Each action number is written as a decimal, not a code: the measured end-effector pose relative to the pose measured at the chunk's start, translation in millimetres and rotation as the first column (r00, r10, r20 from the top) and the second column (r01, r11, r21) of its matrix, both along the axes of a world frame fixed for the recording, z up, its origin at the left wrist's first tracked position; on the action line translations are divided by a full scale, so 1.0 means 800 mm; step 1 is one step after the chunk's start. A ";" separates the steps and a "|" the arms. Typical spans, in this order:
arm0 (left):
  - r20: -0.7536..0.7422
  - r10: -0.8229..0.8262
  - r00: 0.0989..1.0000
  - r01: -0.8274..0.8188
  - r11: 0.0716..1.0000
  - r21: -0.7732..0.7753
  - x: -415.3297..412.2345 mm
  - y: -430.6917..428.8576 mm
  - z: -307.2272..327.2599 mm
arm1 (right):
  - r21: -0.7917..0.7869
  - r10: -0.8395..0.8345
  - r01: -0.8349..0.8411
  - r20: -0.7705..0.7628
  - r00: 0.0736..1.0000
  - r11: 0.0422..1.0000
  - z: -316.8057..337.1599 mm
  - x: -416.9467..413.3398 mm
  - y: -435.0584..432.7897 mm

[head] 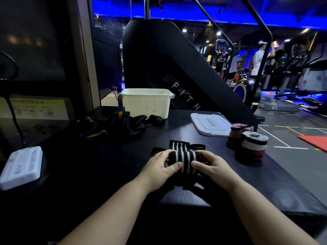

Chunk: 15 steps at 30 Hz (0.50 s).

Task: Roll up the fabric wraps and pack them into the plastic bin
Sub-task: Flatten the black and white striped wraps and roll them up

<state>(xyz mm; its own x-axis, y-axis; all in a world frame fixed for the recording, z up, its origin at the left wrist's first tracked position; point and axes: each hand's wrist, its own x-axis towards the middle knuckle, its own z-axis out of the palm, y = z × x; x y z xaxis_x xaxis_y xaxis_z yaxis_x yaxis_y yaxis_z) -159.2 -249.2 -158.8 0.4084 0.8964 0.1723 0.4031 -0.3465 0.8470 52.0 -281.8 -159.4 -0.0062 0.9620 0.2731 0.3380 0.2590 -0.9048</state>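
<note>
As both curl inward, left hand (159, 167), right hand (211, 167) gripping striped wrap (185, 159)

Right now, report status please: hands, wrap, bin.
Left hand and right hand both grip the striped wrap, partly rolled. Plastic bin open, lid off at right. Loose black wraps lie before the bin.
</note>
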 end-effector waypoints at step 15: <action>-0.022 -0.010 1.000 0.010 1.000 0.018 -0.002 -0.006 0.005 | 0.021 0.020 -0.021 0.039 0.999 1.000 -0.001 -0.003 0.000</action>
<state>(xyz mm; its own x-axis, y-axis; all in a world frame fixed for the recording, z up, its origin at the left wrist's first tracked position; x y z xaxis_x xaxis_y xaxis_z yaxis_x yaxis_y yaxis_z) -161.1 -254.2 -155.0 0.4214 0.8890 0.1791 0.4178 -0.3656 0.8317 49.5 -282.0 -160.4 -0.0371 0.9556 0.2924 0.3670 0.2852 -0.8854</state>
